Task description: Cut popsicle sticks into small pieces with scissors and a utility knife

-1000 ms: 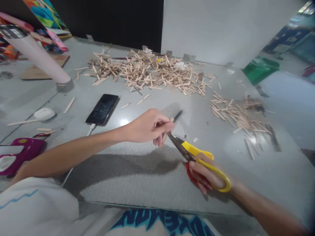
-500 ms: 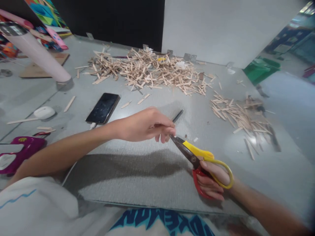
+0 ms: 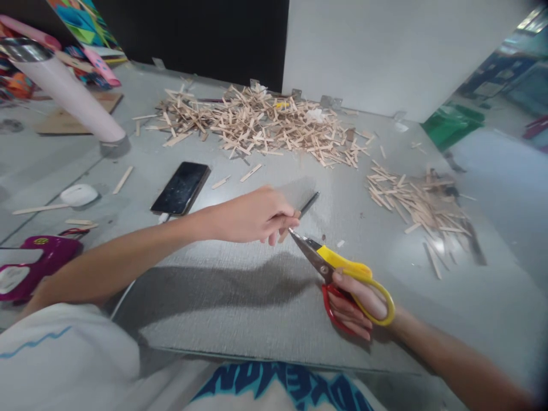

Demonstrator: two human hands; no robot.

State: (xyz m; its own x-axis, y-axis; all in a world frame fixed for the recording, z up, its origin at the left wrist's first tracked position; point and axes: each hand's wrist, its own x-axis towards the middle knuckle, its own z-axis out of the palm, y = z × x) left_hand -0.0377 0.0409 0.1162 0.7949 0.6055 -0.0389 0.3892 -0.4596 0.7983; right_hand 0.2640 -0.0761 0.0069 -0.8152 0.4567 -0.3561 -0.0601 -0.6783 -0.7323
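My left hand (image 3: 263,217) is closed, pinching a small wooden stick (image 3: 283,234) between thumb and fingers; most of the stick is hidden. My right hand (image 3: 355,302) grips a pair of scissors (image 3: 315,256) with one red and one yellow handle loop. The blade tips meet the stick just below my left fingertips, the blades nearly together. On the table behind the scissors lies a yellow-handled tool (image 3: 342,260) with a dark end, partly covered. A dark pen (image 3: 309,204) rests just beyond my left fingertips.
A large heap of wooden sticks (image 3: 261,125) spreads along the back, and a smaller pile (image 3: 419,200) lies at right. Left of my hand are a phone (image 3: 182,187) on a white cable, a white earbud case (image 3: 79,195), a purple device (image 3: 47,262) and a pale pink tumbler (image 3: 77,97).
The scissors first moved right and toward me with the handles opening wider, then back left to the stick with the handles closer. My left hand shifted slightly and still pinches the stick.
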